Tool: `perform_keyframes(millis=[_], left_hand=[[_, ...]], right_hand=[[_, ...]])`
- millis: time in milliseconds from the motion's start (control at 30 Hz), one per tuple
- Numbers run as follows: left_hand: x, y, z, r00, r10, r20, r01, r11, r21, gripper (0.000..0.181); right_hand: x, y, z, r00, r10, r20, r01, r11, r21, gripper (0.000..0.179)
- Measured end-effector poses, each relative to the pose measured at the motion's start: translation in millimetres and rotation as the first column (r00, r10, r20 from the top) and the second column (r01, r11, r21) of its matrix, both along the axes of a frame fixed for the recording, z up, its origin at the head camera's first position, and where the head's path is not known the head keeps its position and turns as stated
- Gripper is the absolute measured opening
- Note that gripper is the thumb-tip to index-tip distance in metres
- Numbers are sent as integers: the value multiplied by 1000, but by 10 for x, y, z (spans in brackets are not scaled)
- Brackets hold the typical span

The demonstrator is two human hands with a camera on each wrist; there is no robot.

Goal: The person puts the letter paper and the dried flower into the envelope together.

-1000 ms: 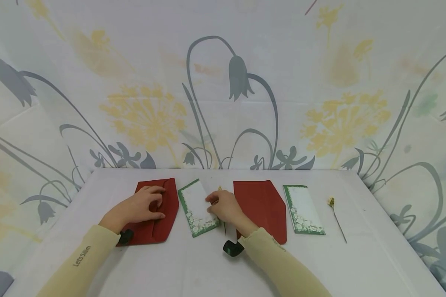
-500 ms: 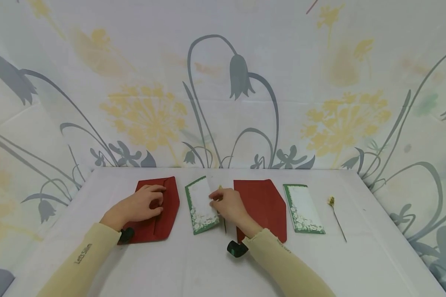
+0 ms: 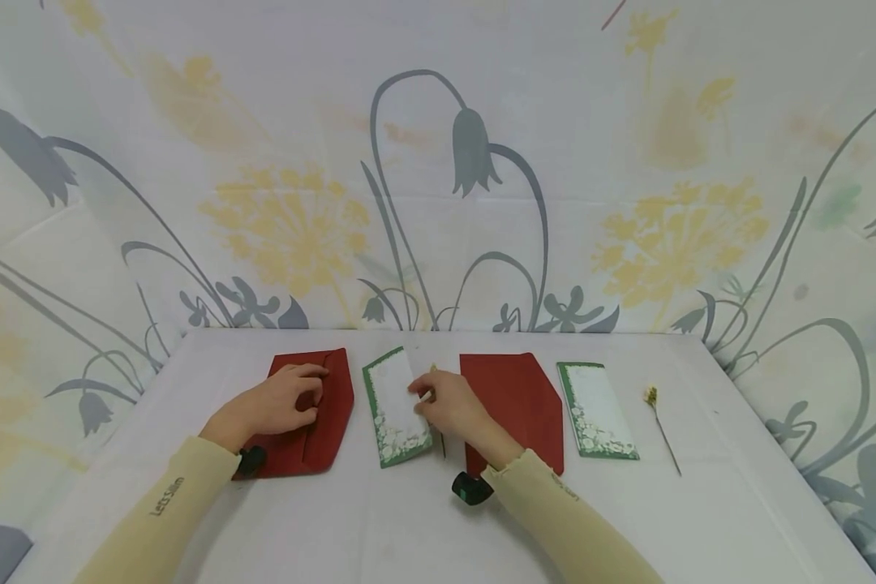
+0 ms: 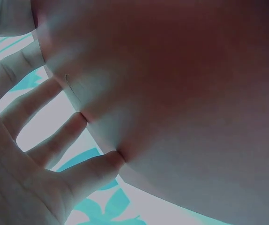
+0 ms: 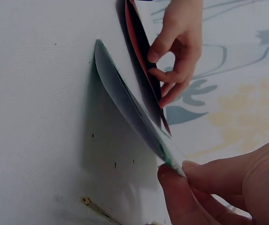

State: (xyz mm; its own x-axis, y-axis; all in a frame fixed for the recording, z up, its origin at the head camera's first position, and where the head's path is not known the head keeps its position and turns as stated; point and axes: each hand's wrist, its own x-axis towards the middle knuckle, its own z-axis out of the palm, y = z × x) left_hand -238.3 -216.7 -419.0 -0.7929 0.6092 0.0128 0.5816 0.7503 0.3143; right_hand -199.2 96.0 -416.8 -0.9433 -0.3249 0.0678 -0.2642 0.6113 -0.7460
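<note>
**Pinching a green-bordered card [image 3: 394,405] in the right hand [image 3: 450,405], touching a red envelope [image 3: 337,422] with the left hand [image 3: 279,401]**

In the head view, with twelve o'clock toward the floral hanging [image 3: 423,243], grips the green-bordered card at its three o'clock edge, between thumb and fingers of the right hand. Seen from the right wrist, holds it tilted above the white tablecloth [image 3: 380,535], with bowed leaves, a gap between them and a shadow below.

At nine o'clock from the card, rests the left hand on the red envelope near its flap line: fingers spread and reaching toward two o'clock, thumb apart toward four. Hard to tell, even in the left wrist view: fingertips on top of the paper edge or hooked under it.

Just beside the card at three o'clock, partly behind the right hand, a dried flower [image 5: 97,209]. Farther toward three o'clock, in order: a second red envelope [image 3: 514,397], partly covered by the right hand and sleeve [image 3: 562,519]; a second card [image 3: 599,405], lying flat; a second dried flower [image 3: 651,396], with head toward eleven o'clock and stem toward five.
</note>
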Motion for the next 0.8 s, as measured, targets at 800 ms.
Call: perform_keyframes(millis=[800], left_hand=[[-23, -1, -27, 1000, 2, 1, -2, 1000, 0, 20]], right_hand=[[-34, -463, -111, 984, -174, -33, 152, 927, -344, 16]])
